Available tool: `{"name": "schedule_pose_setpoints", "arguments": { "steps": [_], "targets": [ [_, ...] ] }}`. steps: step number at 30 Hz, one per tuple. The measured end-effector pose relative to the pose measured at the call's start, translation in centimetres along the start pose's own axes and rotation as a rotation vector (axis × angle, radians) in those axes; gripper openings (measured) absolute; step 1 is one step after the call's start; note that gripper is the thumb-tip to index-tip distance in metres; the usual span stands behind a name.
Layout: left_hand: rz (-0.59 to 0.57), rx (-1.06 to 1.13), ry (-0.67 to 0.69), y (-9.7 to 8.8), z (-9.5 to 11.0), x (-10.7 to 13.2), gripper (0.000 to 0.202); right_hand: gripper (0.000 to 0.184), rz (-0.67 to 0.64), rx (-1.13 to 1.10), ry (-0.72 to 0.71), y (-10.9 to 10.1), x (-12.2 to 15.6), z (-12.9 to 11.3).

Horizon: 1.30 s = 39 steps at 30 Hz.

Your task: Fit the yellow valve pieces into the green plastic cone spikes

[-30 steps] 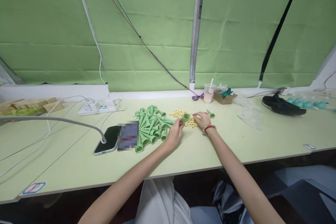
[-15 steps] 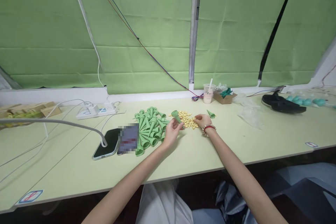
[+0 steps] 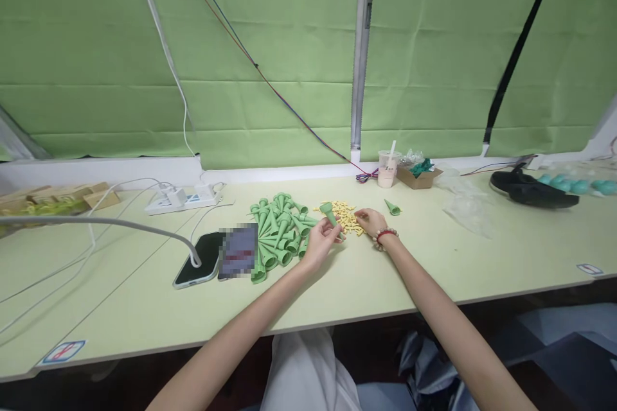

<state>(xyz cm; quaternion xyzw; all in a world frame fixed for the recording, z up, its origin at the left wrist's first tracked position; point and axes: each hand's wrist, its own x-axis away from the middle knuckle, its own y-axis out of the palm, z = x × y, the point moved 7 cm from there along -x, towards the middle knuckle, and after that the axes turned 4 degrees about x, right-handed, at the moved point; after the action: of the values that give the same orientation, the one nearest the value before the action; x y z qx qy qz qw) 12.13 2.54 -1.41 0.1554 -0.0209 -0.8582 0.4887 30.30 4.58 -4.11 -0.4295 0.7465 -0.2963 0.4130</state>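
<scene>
My left hand (image 3: 319,243) is closed on a green plastic cone (image 3: 329,212), wide end up, just right of a heap of several like green cones (image 3: 276,231). My right hand (image 3: 371,221), with a bead bracelet on the wrist, rests fingers curled on a small pile of pale yellow pieces (image 3: 348,217); whether it pinches one I cannot make out. A single green cone (image 3: 393,208) lies apart to the right.
A phone (image 3: 198,259) on a white cable and a second blurred screen (image 3: 238,250) lie left of the cones. A power strip (image 3: 182,198), a drink cup (image 3: 386,169), a cardboard box (image 3: 418,174), clear bags (image 3: 463,205) and a black object (image 3: 530,191) stand along the back.
My left hand turned the cone from open end facing me to wide end up and drew slightly back. My right hand stayed on the yellow pieces.
</scene>
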Motion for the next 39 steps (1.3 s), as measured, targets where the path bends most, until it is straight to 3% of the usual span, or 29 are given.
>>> {"name": "schedule_pose_setpoints", "arguments": {
  "steps": [8,12,16,20,25,29,34,39],
  "targets": [
    [0.001,0.002,-0.055,0.1,-0.2,0.3,0.045,0.038,0.015,0.021,-0.022,0.6,0.0,-0.6],
    [-0.014,-0.003,-0.076,0.3,-0.3,0.5,0.043,0.027,-0.012,-0.026,-0.071,1.0,0.0,-1.1],
    [-0.031,-0.022,-0.094,0.5,-0.6,0.5,0.040,0.019,0.046,-0.108,-0.054,0.5,0.0,-1.0],
    [-0.038,0.002,-0.103,0.3,-0.9,0.2,0.041,0.017,0.150,-0.245,-0.018,-0.6,-0.2,-0.7],
    [-0.001,0.070,-0.079,-0.1,-0.8,-0.1,0.045,0.038,0.285,-0.441,0.087,-2.2,-0.5,-0.7],
    [0.000,0.132,-0.090,0.1,-0.6,0.2,0.051,0.037,0.335,-0.801,0.205,-2.4,0.0,-1.0],
    [0.029,0.168,-0.157,0.1,-0.8,0.4,0.060,0.035,0.200,-1.213,0.251,-1.0,0.7,-2.7],
    [0.017,0.170,-0.167,-0.1,-1.0,0.1,0.055,0.036,0.010,-1.257,0.236,-0.4,0.9,-4.1]
  ]
}}
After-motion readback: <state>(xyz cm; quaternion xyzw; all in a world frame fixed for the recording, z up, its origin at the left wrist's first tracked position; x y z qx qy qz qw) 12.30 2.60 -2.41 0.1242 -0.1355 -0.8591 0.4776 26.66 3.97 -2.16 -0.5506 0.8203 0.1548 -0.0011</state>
